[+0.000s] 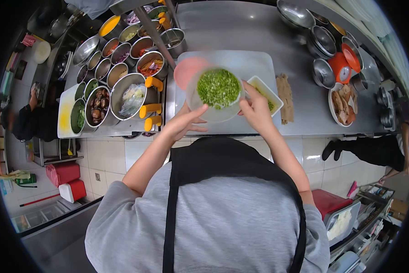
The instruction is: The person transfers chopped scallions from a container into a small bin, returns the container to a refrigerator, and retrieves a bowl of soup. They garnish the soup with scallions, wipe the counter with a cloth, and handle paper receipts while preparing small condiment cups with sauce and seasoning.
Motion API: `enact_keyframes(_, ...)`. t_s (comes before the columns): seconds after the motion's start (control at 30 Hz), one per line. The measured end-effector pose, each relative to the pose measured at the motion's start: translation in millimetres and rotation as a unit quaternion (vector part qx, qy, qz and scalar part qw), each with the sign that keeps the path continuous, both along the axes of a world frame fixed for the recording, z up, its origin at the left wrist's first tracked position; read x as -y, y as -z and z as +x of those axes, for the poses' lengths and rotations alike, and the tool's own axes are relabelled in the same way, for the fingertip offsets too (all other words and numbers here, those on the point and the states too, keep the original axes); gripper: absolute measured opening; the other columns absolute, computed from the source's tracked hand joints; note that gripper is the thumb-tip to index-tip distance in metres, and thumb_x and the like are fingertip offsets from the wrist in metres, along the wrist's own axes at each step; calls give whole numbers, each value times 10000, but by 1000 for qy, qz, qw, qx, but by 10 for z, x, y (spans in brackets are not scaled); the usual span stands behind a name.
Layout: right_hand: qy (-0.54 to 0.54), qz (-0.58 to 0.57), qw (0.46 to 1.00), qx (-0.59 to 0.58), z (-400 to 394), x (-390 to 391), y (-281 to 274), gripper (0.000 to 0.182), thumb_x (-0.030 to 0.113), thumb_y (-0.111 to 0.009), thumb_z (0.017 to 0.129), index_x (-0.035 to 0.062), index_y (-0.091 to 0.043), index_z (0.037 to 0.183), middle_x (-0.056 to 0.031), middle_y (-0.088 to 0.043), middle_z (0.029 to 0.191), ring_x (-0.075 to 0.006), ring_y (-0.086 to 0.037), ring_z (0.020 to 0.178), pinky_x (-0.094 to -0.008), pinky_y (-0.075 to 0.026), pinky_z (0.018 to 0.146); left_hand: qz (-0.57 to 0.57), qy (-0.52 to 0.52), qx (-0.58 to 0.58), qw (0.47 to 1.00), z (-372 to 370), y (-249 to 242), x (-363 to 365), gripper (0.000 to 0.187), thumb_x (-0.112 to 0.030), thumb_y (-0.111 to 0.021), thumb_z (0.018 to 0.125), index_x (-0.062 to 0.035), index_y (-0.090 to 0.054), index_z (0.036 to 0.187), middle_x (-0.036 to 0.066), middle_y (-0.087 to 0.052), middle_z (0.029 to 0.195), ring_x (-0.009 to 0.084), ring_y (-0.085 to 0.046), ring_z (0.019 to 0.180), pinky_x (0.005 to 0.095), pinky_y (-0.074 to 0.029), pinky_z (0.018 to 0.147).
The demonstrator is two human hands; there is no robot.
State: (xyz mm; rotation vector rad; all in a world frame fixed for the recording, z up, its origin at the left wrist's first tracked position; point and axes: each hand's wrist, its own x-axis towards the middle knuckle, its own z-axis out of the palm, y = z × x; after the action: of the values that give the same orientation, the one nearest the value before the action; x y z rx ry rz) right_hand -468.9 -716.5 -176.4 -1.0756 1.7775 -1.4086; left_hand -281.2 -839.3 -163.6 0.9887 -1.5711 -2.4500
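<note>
A translucent round tub of chopped green onions (218, 88) is held in both hands above a white cutting board (245, 59). My left hand (184, 123) supports its lower left side, thumb at the rim and the other fingers spread below. At the right rim, my right hand (257, 108) grips the tub between thumb and fingers. Partly covered by the tub and blurred, a pink round lid or dish (186, 73) is at the upper left of the board. Beside my right hand, a white rectangular dish (271, 94) has green bits in it.
Left of the board stand several metal pots of ingredients, including mushrooms (98, 105), with orange-handled tools (151, 110) by the edge. A brown cloth (285, 98), a bowl of bread-like pieces (343, 104) and an orange scale (341, 68) sit right. Other people are at both sides.
</note>
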Motion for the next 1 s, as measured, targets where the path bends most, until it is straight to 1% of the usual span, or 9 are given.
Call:
enact_keyframes(0.13, 1, -31, 1000, 6, -62, -132, -218, 442, 172, -559, 828, -39, -446, 1200, -192, -565, 1064, -210, -615, 762, -286, -478, 686, 70, -64, -123, 988, -185, 136, 158, 644, -131, -480, 846, -121, -108, 1371, 194, -290, 1342, 354, -482, 1097, 459, -512, 778)
enact_keyframes(0.27, 241, -52, 896, -369, -753, -518, 187, 455, 228, -577, 840, 14, -470, 1226, -143, -602, 965, -184, -586, 809, -292, -484, 676, 31, -81, -148, 985, -279, -152, 203, 633, 18, -365, 814, -156, -118, 1370, 183, -314, 1324, 345, -521, 1047, 432, -540, 738)
enact_keyframes(0.37, 316, 127, 902, -266, -885, -694, 621, 411, 261, -572, 835, 31, -526, 1172, -149, -613, 918, -198, -600, 802, -283, -477, 674, -90, -110, -148, 979, -618, -146, 275, 615, 46, -338, 792, -106, -149, 1357, 190, -354, 1286, 341, -544, 1009, 422, -539, 748)
enact_keyframes(0.43, 207, 242, 933, -167, -971, -612, 790, 391, 277, -551, 816, 6, -551, 1099, -207, -607, 847, -303, -600, 815, -362, -454, 743, -132, -119, -136, 975, -868, -79, 358, 599, 66, -326, 769, -51, -193, 1341, 202, -394, 1249, 338, -560, 982, 417, -535, 763)
enact_keyframes(0.5, 188, 195, 936, -226, -1054, -530, 919, 374, 260, -537, 817, 4, -555, 1089, -203, -608, 810, -314, -595, 810, -367, -451, 750, -112, -71, -137, 982, -1029, -77, 419, 641, 27, -327, 832, -173, -52, 1376, 157, -294, 1340, 325, -515, 1062, 409, -553, 726)
enact_keyframes(0.77, 122, 93, 917, -369, -1262, -290, 615, 385, 261, -596, 782, -3, -569, 1061, -190, -585, 1038, -323, -599, 823, -348, -457, 762, -87, -60, -154, 982, -1385, -121, 335, 615, 78, -333, 772, -88, -149, 1335, 178, -360, 1263, 337, -525, 1034, 436, -530, 774)
enact_keyframes(0.83, 212, -27, 973, -89, -1148, -217, 363, 407, 275, -624, 769, -2, -568, 1061, -193, -550, 1102, -281, -620, 762, -321, -472, 729, -55, -57, -156, 984, -1453, 2, 319, 606, 70, -346, 779, -100, -153, 1328, 178, -366, 1254, 333, -524, 1036, 444, -526, 782)
enact_keyframes(0.93, 183, -28, 983, -22, -831, -52, -18, 356, 206, -556, 832, 3, -531, 1123, -87, -623, 871, -156, -592, 710, -266, -481, 644, -7, -70, -237, 969, -1560, 214, 78, 569, -16, -406, 859, -117, -122, 1341, 199, -351, 1279, 307, -559, 986, 389, -550, 746)
enact_keyframes(1.0, 184, 6, 979, -83, -1013, -24, -32, 338, 184, -532, 835, 8, -527, 1123, -110, -623, 826, -188, -594, 671, -284, -477, 628, -7, -74, -219, 973, -1494, 146, -131, 548, -37, -446, 862, -68, -152, 1323, 208, -392, 1241, 305, -565, 967, 397, -543, 757)
